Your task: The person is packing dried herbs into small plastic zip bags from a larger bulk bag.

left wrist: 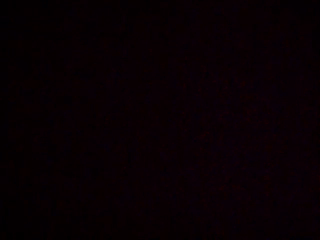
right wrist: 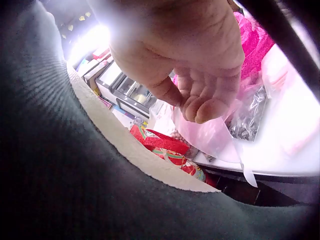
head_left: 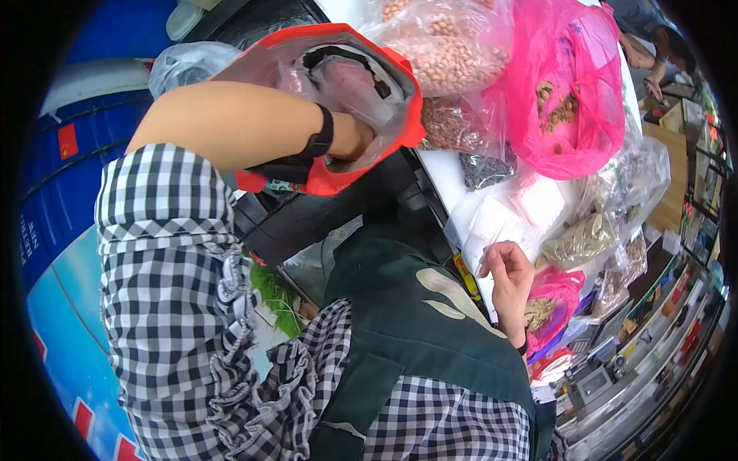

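My left hand [head_left: 350, 138] reaches down into a red bag [head_left: 411, 104] in the head view, its fingers hidden inside. Clear plastic bagging [head_left: 354, 84] with a dark rim shows within, just beyond the hand. The left wrist view is black. Over the white table's near edge hangs my right hand [head_left: 511, 280], its fingers loosely curled with nothing seen between them. In the right wrist view this hand [right wrist: 190, 65] overlaps a pale pink plastic bag [right wrist: 210, 135]. Thin white and pinkish bags [head_left: 500, 219] lie just beyond it in the head view.
A clear bag of round pinkish nuts [head_left: 446, 61] and a bright pink bag [head_left: 530, 131] with brown pieces stand on the white table [head_left: 442, 177]. A bag of dried slices [head_left: 584, 238] sits right. Greens [head_left: 273, 300] lie below the red bag. Another person [head_left: 653, 58] is at far right.
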The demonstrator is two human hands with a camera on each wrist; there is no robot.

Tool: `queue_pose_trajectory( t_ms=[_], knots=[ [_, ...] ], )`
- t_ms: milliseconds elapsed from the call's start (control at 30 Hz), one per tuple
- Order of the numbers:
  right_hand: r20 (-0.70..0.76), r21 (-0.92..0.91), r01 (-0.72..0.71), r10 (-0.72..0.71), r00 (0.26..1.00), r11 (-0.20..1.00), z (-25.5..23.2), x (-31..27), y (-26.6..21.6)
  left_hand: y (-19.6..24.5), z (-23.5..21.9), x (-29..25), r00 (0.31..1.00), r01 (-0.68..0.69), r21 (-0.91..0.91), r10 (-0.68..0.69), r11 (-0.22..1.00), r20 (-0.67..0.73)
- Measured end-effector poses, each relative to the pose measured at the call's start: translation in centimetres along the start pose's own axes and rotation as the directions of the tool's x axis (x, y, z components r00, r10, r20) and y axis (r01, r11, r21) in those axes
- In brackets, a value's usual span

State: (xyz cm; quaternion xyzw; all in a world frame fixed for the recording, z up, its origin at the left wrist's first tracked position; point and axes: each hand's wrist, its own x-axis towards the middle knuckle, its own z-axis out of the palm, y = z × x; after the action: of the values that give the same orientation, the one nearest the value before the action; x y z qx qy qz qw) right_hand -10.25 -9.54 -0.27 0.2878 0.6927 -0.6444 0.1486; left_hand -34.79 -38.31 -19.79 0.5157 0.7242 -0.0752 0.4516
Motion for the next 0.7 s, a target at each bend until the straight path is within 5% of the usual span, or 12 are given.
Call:
queue_pose_trajectory(
  t_ms=[67, 133, 200, 233, 267, 400, 467, 500, 533, 600, 633, 700],
  knots=[
    [-0.02, 0.007, -0.009, 0.009, 1.0, 1.0, -0.1, -0.2, 0.0, -1.2, 2.0, 0.3, 0.99, -0.059, -0.167, 0.035, 0.984, -0.138],
    [-0.017, 0.029, -0.01, 0.01, 1.0, 1.0, -0.4, -0.3, 0.6, -2.9, 5.9, 3.7, 0.954, -0.281, 0.496, 0.298, 0.822, 0.047],
    [-0.014, 0.031, -0.008, 0.008, 1.0, 0.999, -0.4, -0.4, 0.7, -1.8, 3.9, 2.0, 0.934, -0.356, 0.564, 0.284, 0.745, 0.215],
    [-0.013, 0.029, -0.006, 0.007, 1.0, 1.0, -0.4, -0.4, 0.7, 0.6, -0.9, -2.8, 0.996, -0.063, 0.019, 0.062, 0.998, 0.067],
    [-0.005, 0.031, 0.0, 0.0, 1.0, 1.0, -0.4, -0.4, 0.6, 2.0, -3.8, -5.5, 0.974, 0.218, -0.555, -0.216, 0.803, 0.07],
    [-0.004, 0.019, 0.027, -0.027, 1.0, 0.999, -0.9, -0.5, 0.6, 1.4, -3.1, -3.8, 0.987, 0.032, -0.372, -0.089, 0.928, -0.136],
    [-0.003, 0.019, 0.049, -0.049, 0.999, 0.999, -1.0, -0.4, 0.7, 1.9, -6.4, -5.8, 0.975, -0.057, -0.036, 0.048, 0.998, -0.219],
    [-0.009, 0.016, 0.058, -0.058, 0.998, 0.998, -1.1, -0.3, 0.7, 5.3, -11.8, -8.2, 0.98, 0.193, -0.013, -0.193, 0.981, 0.047],
    [-0.014, 0.015, 0.069, -0.068, 0.998, 0.998, -1.3, -0.3, 0.8, 5.1, -12.5, -9.1, 0.979, 0.201, -0.011, -0.2, 0.98, 0.049],
    [-0.011, 0.016, 0.081, -0.081, 0.997, 0.997, -1.8, -0.1, 0.9, 3.9, -12.8, -10.6, 0.985, -0.05, -0.098, 0.033, 0.994, -0.169],
    [-0.027, 0.013, 0.113, -0.112, 0.993, 0.994, -2.1, 0.1, 0.7, 2.9, -12.3, -11.7, 0.871, -0.24, -0.056, 0.19, 0.969, -0.453],
    [-0.06, 0.047, 0.159, -0.156, 0.986, 0.986, -2.5, 0.4, 0.3, 2.2, -12.5, -14.1, 0.839, -0.242, -0.204, 0.099, 0.949, -0.535]
  ],
)
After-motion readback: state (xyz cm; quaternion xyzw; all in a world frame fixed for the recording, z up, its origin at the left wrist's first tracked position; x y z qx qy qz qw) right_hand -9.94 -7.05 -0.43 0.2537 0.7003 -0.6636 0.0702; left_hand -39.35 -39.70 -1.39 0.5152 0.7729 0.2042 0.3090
